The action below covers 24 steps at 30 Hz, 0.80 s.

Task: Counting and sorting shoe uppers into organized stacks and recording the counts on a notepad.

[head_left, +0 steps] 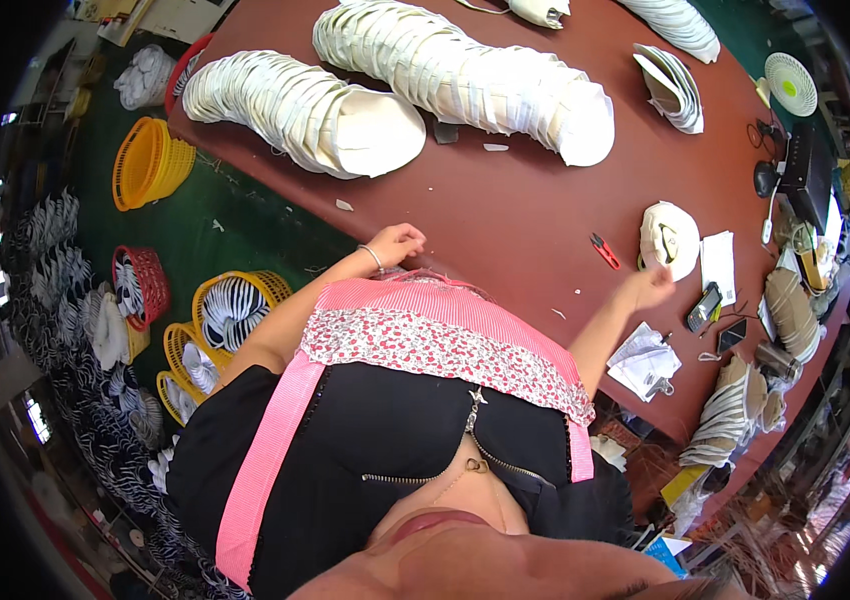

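Observation:
My left hand [398, 244], with a bracelet at the wrist, is at the near edge of the dark red table, its fingers curled in and nothing visible in them. Over the right part of the table, my right hand [651, 288] has its fingers loosely apart. It overlaps the lower edge of a rounded cream-white fabric bundle [680, 228]; whether it touches the bundle I cannot tell. Left of the bundle lies a pair of red-handled thread snips [605, 252]. White papers [719, 266] lie to the bundle's right.
Two long rows of nested cream fabric pieces [275, 112] [465, 80] lie across the far table [505, 200]. A smaller stack [669, 90] sits far right. Clipped papers [645, 362], a phone [732, 335] and striped stacks [725, 410] lie on the right. Yellow baskets [153, 165] stand on the left floor.

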### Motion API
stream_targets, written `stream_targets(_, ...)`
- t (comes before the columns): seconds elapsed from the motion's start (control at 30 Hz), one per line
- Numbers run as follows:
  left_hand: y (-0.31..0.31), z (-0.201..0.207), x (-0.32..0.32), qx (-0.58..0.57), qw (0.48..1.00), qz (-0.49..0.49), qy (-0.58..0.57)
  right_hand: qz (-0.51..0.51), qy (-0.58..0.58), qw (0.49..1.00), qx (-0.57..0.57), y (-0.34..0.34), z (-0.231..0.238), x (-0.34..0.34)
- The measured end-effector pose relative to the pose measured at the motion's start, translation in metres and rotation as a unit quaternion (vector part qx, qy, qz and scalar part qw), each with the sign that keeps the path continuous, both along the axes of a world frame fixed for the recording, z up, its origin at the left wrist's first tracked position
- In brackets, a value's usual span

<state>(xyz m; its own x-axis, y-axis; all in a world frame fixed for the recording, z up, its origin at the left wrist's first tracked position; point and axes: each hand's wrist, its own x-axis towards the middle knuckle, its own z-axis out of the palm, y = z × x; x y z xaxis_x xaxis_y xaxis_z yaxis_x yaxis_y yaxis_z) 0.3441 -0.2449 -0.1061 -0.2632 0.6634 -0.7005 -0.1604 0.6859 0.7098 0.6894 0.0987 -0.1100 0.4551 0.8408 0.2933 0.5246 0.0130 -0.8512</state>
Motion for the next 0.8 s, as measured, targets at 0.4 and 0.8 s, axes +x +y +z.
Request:
stream_targets(0.4,-0.101,-0.001,-0.152,-0.02,0.998,0.051,0.031,0.364,-0.182,0.892,-0.198,-0.145,-0.027,-0.356)
stream_targets(0.8,-0.23,-0.006,-0.515,0.093,0.778,0.368,0.5,0.148,-0.066,0.965,-0.207,-0.158,-0.049,-0.222)
